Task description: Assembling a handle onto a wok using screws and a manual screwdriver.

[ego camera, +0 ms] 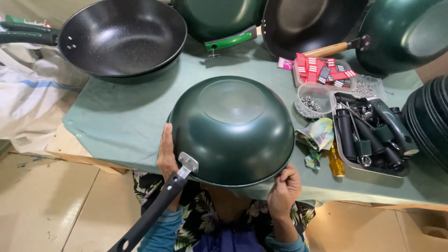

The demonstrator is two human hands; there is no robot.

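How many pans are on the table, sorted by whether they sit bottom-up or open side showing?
Bottom-up green pans: 3, one held by the left hand and right hand
Open side showing, black inside: 2
Total: 5

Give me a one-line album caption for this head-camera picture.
Both hands, left hand and right hand, steady an upturned dark green wok over a green-covered table.
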